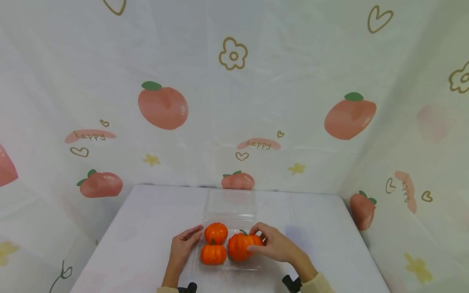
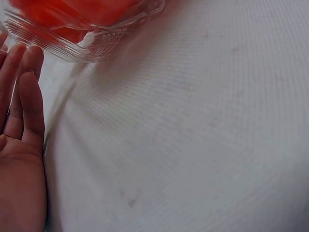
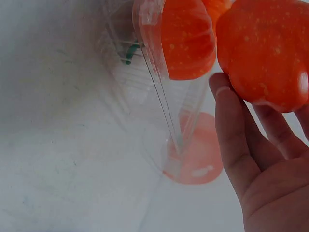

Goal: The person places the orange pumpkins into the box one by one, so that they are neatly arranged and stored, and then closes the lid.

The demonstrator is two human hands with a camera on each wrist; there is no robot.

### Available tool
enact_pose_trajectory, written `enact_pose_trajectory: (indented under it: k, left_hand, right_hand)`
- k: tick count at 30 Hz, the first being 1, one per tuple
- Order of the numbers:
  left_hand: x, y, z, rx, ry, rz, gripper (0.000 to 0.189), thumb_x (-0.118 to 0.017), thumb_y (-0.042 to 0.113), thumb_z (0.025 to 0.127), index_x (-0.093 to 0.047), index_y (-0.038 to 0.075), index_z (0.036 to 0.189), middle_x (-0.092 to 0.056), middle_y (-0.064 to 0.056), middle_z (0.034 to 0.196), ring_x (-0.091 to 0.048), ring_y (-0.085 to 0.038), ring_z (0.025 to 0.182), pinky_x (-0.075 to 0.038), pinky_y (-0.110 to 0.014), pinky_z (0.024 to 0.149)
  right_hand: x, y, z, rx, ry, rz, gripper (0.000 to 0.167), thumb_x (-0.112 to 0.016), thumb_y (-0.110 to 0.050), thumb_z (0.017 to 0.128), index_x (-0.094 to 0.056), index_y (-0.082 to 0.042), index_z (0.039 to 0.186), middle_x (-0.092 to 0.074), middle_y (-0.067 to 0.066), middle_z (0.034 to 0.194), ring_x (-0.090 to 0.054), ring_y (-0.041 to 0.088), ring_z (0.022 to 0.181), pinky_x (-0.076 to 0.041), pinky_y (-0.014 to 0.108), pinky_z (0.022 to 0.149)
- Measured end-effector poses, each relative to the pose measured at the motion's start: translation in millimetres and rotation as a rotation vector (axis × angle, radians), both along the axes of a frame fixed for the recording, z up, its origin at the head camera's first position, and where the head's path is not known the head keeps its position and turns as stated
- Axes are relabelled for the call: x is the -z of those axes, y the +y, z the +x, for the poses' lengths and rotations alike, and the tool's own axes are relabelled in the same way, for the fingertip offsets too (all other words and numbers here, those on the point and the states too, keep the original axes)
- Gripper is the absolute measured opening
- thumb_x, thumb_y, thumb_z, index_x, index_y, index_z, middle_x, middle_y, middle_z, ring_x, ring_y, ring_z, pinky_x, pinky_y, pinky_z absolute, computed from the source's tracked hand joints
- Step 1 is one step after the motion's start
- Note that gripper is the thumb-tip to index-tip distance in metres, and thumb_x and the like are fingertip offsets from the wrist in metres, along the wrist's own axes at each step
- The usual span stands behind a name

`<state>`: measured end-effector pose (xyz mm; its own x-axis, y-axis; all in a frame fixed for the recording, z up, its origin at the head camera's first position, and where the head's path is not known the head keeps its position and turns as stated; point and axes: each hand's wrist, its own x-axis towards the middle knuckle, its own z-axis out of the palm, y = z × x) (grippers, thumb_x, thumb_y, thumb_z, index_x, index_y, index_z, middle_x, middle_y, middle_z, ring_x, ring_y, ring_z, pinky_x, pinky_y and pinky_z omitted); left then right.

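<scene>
My right hand (image 1: pixel 275 244) grips a large orange toy pumpkin (image 1: pixel 239 246) with a green stem, thumb at the near side and fingers at the far side. This pumpkin is over the right half of a clear plastic clamshell box (image 1: pixel 243 267). Two smaller pumpkins, one behind (image 1: pixel 216 232) and one in front (image 1: pixel 213 255), sit in the box's left half. My left hand (image 1: pixel 182 246) is at the box's left wall, fingers extended and fingertips right at the rim. In the right wrist view, fingers support the held pumpkin (image 3: pixel 265 53) beside the box wall (image 3: pixel 154 72).
The box's transparent lid (image 1: pixel 230 202) lies folded back toward the rear table edge. A white cloth covers the table (image 1: pixel 154 219). Behind and at the sides hangs a pale curtain (image 1: pixel 286 81) printed with fruit, hearts and flowers.
</scene>
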<state>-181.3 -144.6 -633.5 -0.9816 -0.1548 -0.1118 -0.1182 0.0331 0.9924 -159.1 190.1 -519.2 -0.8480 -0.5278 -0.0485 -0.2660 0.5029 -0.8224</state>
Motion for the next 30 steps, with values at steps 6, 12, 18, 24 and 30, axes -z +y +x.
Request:
enact_pose_trajectory:
  k: [6,12,18,24,30]
  left_hand:
    - [1.2,-0.5,-0.2,0.002,-0.003,0.009,0.041,-0.081,0.030,0.088,-0.075,0.005,0.121,-0.076,-0.011,0.122,-0.071,0.005,0.097,-0.059,-0.016,0.082]
    - [0.0,-0.5,-0.3,0.001,0.007,0.017,0.041,-0.080,0.028,0.088,-0.075,0.005,0.121,-0.076,-0.011,0.122,-0.072,0.004,0.097,-0.059,-0.016,0.082]
    - [-0.8,-0.5,0.6,0.003,-0.006,0.006,0.042,-0.081,0.030,0.088,-0.075,0.005,0.121,-0.075,-0.011,0.123,-0.071,0.005,0.097,-0.058,-0.015,0.083]
    - [-1.1,-0.7,1.0,0.002,-0.005,-0.008,0.043,-0.081,0.032,0.088,-0.075,0.006,0.121,-0.075,-0.010,0.123,-0.071,0.007,0.098,-0.058,-0.014,0.084]
    - [-2.3,-0.7,1.4,0.013,-0.003,-0.011,0.045,-0.081,0.034,0.087,-0.075,0.007,0.122,-0.075,-0.010,0.123,-0.070,0.007,0.099,-0.057,-0.013,0.085]
  right_hand:
    - [7.0,-5.5,4.1,-0.038,-0.007,-0.020,0.030,-0.076,-0.045,0.090,-0.061,-0.026,0.108,-0.065,-0.006,0.101,-0.059,0.005,0.080,-0.053,0.021,0.067]
    - [12.8,-10.5,9.3,-0.041,-0.026,-0.012,0.030,-0.077,-0.045,0.089,-0.061,-0.025,0.105,-0.065,-0.007,0.100,-0.060,0.009,0.079,-0.053,0.021,0.066]
    - [17.1,-11.8,13.0,-0.026,0.000,0.014,0.031,-0.077,-0.047,0.088,-0.061,-0.026,0.104,-0.065,-0.009,0.099,-0.059,0.011,0.080,-0.051,0.021,0.065]
    - [16.9,-10.7,13.5,-0.001,0.039,0.044,0.034,-0.078,-0.050,0.087,-0.061,-0.026,0.104,-0.065,-0.010,0.097,-0.059,0.010,0.081,-0.051,0.020,0.065]
    - [15.4,-5.2,12.1,0.046,0.095,0.092,0.037,-0.078,-0.052,0.086,-0.061,-0.024,0.103,-0.063,-0.011,0.094,-0.057,0.006,0.081,-0.051,0.019,0.066]
